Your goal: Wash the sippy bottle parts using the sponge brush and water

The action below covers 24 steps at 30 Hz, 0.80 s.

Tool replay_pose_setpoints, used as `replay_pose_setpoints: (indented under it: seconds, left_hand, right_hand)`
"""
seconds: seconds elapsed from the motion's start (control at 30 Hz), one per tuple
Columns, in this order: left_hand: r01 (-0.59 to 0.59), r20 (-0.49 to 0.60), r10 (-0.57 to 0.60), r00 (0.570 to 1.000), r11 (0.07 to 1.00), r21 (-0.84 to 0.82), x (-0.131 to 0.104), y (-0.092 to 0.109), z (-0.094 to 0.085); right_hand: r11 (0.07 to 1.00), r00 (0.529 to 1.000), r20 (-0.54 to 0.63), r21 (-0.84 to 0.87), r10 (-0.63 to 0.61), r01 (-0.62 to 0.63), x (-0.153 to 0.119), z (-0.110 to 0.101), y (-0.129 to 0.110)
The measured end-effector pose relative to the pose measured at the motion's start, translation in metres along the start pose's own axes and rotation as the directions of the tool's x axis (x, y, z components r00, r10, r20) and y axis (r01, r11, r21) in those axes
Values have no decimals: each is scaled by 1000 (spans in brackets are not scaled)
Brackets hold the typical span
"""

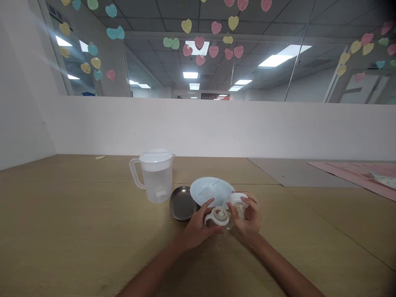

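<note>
My left hand point(199, 226) grips a white ring-shaped part with a side handle point(220, 216), a pale piece showing in its middle. Close on its right, my right hand point(249, 216) is wrapped round a small clear container with a white top point(239, 199). The two held items are side by side, and I cannot tell whether they touch. Just behind my hands lies a pale oval plate point(212, 189). A round dark metal dish point(182, 203) sits to the left of the plate, near my left fingers.
A translucent lidded pitcher point(158, 181) stands left of the metal dish, its handle facing left. At the far right are a pink cloth point(343, 171) and a grey sheet point(278, 169). A small flat pale piece point(100, 157) lies at the back left, before the white wall.
</note>
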<state>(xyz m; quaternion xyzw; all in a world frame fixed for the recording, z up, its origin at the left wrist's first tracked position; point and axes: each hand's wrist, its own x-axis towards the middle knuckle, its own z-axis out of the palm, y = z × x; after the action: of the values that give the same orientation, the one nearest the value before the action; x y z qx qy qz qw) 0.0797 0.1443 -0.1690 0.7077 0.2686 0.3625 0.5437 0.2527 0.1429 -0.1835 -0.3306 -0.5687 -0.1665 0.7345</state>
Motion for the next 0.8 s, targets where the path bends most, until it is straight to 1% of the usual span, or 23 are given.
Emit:
replay_pose_setpoints:
  seconds: [0.07, 0.13, 0.17, 0.2, 0.23, 0.3, 0.33, 0.4, 0.5, 0.57, 0.6, 0.63, 0.67, 0.7, 0.8]
  left_hand:
    - [8, 1, -8, 1000, 1000, -2, 0, 0, 0]
    - [11, 0, -11, 1000, 1000, -6, 0, 0, 1]
    - [9, -2, -9, 1000, 1000, -7, 0, 0, 1]
    - [7, -2, -8, 1000, 1000, -6, 1, 0, 1]
    - [8, -1, -8, 1000, 1000, -5, 1, 0, 1]
    - [5, 1, -5, 1000, 1000, -4, 1, 1, 1]
    - [5, 1, -5, 1000, 1000, -7, 1, 1, 1]
    - [7, 5, -7, 1000, 1000, -18, 1, 1, 1]
    - [7, 4, -7, 1000, 1000, -6, 0, 1, 1]
    - [1, -10, -1, 1000, 1000, 17, 0, 0, 2]
    - [0, -15, 0, 1000, 1000, 24, 0, 0, 2]
    - [0, -17, 0, 1000, 1000, 25, 0, 0, 2]
    - [-1, -17, 1, 1000, 1000, 25, 0, 0, 2]
    - [-4, -15, 4, 1000, 1000, 24, 0, 0, 2]
    - [-23, -13, 24, 1000, 999, 41, 0, 3, 2]
  right_hand:
    - [994, 996, -36, 73, 84, -82, 6, 0, -2]
    - [974, 978, -66, 133, 196, -186, 10, 0, -4]
    - [954, 958, -89, 154, 274, -259, 13, 0, -5]
    - [922, 925, -108, 178, 365, -343, 14, 0, -6]
    - [877, 879, -122, 211, 461, -431, 16, 1, -6]
    - [749, 763, -107, 320, 637, -580, 21, 2, -7]
    - [671, 706, -74, 395, 704, -628, 23, 3, -6]
    - [508, 610, 8, 545, 793, -667, 28, 4, -4]
    - [269, 478, 142, 675, 867, -687, 34, 2, 3]
    - [81, 379, 297, 685, 876, -724, 36, -1, 9]
    - [-9, 338, 382, 673, 860, -739, 37, -3, 12]
    - [-83, 310, 459, 657, 833, -749, 37, -5, 15]
    - [-133, 298, 516, 643, 803, -754, 37, -6, 16]
    - [-159, 302, 552, 637, 777, -754, 37, -8, 18]
    - [-149, 347, 582, 639, 735, -755, 36, -11, 20]
